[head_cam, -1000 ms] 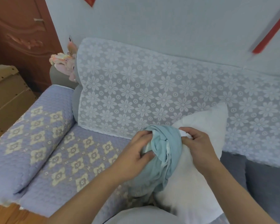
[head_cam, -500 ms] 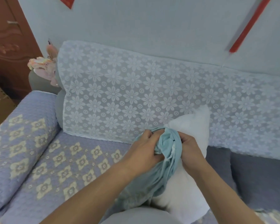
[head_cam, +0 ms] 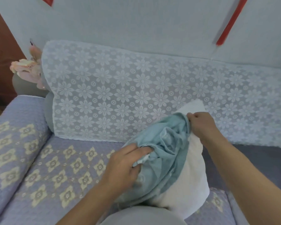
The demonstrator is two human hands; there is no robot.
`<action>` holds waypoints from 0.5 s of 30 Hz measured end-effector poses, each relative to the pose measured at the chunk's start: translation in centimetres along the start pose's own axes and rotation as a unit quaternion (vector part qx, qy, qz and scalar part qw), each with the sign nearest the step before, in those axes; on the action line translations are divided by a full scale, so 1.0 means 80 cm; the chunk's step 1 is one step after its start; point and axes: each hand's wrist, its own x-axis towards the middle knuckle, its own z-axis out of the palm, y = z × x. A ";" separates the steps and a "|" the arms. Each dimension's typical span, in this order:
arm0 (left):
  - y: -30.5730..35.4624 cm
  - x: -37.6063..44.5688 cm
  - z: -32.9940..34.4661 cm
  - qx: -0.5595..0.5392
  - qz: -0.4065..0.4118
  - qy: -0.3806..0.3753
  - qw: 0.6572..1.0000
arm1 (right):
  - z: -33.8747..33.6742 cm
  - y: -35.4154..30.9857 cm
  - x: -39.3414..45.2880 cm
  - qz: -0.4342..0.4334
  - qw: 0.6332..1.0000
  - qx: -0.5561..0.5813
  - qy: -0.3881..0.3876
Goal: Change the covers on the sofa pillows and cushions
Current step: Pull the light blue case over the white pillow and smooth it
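On the sofa [head_cam: 58, 168] | my left hand [head_cam: 125, 166] bunches the teal cover [head_cam: 167, 153] | right hand [head_cam: 201, 125] pinches its top edge — white pillow [head_cam: 190, 184] half bare

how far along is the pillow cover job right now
Early. Done: little shows as finished. In hand: the teal cover is bunched over only one side of the white pillow; the left hand grips its lower edge, the right hand pinches its upper edge. Left: most of the pillow is bare, and whether the cover is going on or off is unclear.
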 end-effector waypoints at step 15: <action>-0.026 -0.024 -0.037 -0.227 -0.372 0.003 0.900 | -0.027 0.016 0.009 0.120 0.882 0.299 -0.345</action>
